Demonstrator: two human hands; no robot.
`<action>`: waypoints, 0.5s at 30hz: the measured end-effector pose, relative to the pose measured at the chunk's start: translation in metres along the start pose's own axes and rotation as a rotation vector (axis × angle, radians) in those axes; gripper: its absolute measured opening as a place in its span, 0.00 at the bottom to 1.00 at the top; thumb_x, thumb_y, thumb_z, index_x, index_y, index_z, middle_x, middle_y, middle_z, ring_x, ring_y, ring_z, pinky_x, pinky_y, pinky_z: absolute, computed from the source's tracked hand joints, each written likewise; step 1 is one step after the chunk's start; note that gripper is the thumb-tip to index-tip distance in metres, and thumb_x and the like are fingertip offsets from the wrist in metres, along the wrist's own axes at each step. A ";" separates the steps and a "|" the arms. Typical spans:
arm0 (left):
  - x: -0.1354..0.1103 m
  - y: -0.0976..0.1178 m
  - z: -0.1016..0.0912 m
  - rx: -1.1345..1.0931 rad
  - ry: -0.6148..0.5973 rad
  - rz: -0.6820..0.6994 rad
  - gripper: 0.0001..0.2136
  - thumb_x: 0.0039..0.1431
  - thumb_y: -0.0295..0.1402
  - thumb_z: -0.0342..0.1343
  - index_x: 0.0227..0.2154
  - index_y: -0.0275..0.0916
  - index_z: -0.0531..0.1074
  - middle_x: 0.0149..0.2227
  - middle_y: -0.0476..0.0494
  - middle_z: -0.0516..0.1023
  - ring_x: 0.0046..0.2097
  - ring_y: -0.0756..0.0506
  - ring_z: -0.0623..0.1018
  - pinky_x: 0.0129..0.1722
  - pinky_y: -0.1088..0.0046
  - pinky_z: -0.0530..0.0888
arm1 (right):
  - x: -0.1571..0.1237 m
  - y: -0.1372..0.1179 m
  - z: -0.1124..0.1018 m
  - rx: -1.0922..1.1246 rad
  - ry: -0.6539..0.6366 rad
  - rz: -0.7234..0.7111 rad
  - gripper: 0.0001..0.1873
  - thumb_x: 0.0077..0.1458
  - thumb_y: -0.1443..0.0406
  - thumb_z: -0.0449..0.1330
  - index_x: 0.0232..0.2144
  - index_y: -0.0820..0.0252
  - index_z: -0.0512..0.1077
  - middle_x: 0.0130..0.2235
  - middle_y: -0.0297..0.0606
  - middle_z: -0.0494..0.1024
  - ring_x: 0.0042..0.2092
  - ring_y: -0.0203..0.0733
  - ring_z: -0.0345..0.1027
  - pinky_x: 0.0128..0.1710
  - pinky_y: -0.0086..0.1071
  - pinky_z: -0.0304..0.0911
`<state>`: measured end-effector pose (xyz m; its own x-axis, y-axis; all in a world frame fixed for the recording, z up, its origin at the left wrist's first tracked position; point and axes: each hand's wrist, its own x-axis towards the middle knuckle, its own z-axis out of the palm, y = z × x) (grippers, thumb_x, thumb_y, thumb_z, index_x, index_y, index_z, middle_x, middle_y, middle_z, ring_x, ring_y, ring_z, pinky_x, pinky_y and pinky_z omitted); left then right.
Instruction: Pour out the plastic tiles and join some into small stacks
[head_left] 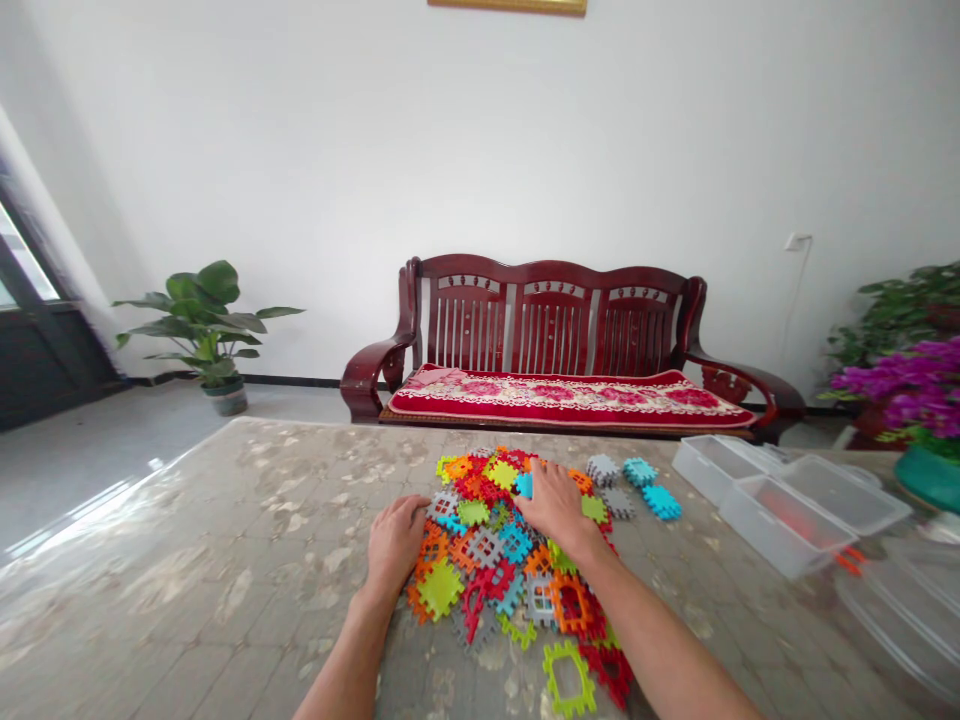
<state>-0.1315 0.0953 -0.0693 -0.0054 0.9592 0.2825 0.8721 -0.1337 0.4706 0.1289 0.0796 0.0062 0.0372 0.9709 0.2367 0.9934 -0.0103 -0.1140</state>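
Observation:
A heap of flat interlocking plastic tiles (495,560) in red, orange, green, blue and grey lies on the marble-patterned table (225,570). My left hand (395,543) rests palm down at the heap's left edge, fingers curled over grey and orange tiles. My right hand (556,503) lies on top of the heap, its fingers closed around a blue tile (523,485). Two blue tiles (651,487) and grey ones (604,470) lie apart at the right.
Clear plastic boxes (780,500) with lids stand at the table's right. A teal pot with purple flowers (926,420) sits at the far right. Behind the table stand a dark red wooden bench (555,340) and a potted plant (210,330).

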 end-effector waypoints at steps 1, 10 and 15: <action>0.000 0.000 0.000 0.002 0.004 0.002 0.14 0.60 0.31 0.46 0.41 0.44 0.77 0.48 0.47 0.80 0.50 0.45 0.77 0.53 0.70 0.69 | 0.000 0.000 0.001 0.004 -0.008 0.011 0.24 0.51 0.60 0.62 0.49 0.63 0.68 0.46 0.54 0.76 0.49 0.54 0.68 0.47 0.42 0.62; 0.002 -0.007 0.005 0.052 0.002 0.019 0.15 0.61 0.33 0.45 0.41 0.46 0.77 0.47 0.48 0.80 0.49 0.45 0.78 0.52 0.72 0.70 | -0.002 0.026 0.008 0.325 0.214 0.000 0.26 0.52 0.63 0.58 0.54 0.58 0.66 0.50 0.45 0.76 0.51 0.47 0.69 0.52 0.37 0.62; 0.003 -0.009 0.005 0.057 0.014 0.026 0.15 0.61 0.34 0.45 0.41 0.46 0.78 0.47 0.48 0.80 0.48 0.45 0.78 0.50 0.72 0.71 | -0.018 0.106 0.016 0.408 0.378 0.166 0.26 0.50 0.63 0.55 0.52 0.63 0.67 0.50 0.47 0.75 0.52 0.48 0.67 0.55 0.40 0.61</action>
<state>-0.1364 0.1008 -0.0770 0.0106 0.9520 0.3060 0.8987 -0.1433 0.4145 0.2315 0.0650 -0.0257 0.2998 0.8105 0.5032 0.8518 0.0102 -0.5238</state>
